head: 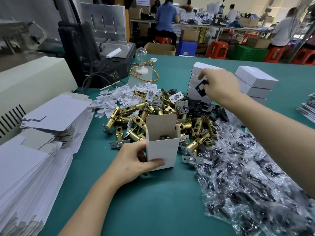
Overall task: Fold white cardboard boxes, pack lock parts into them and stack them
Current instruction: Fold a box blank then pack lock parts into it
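My left hand grips an upright white cardboard box on the green table, its top flap open and a brass part showing inside. My right hand is raised over the pile of black plates and pinches one black plate between thumb and fingers. A heap of brass latch bolts lies behind the box. Small white plastic pieces are scattered to its left. Closed white boxes stand stacked behind my right hand and further right.
Flat unfolded box blanks are piled at the left, with a cream machine behind. Clear bags of screws cover the table's right side. A bulb on a wired socket stands at the back. People sit at far benches.
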